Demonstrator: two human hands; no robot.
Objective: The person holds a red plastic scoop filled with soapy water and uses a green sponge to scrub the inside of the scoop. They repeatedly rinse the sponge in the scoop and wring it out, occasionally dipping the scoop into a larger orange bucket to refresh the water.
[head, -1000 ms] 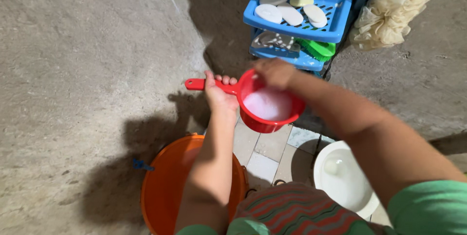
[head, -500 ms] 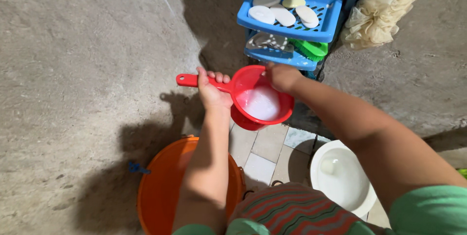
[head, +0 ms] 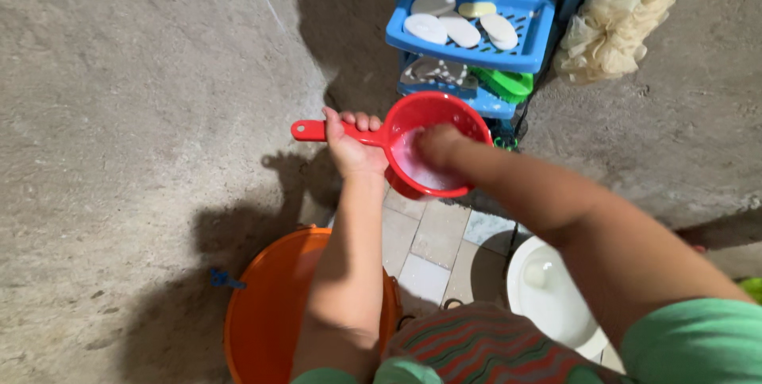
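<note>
Holding the red plastic scoop with a long handle [head: 432, 146] up at 12 o'clock, the left hand [head: 352, 146] grips its handle while the right hand [head: 440, 148] rubs inside, fingers hidden, so washing looks half done.

Landmark: scoop [head: 432, 146]
Rack [head: 468, 27]: just behind scoop
Bucket [head: 270, 312]: before scoop, to the left
Basin [head: 552, 297]: before scoop, to the right

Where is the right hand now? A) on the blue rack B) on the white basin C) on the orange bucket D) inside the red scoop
D: the right hand reaches into the bowl of the red scoop, while the left hand grips its handle.
</note>
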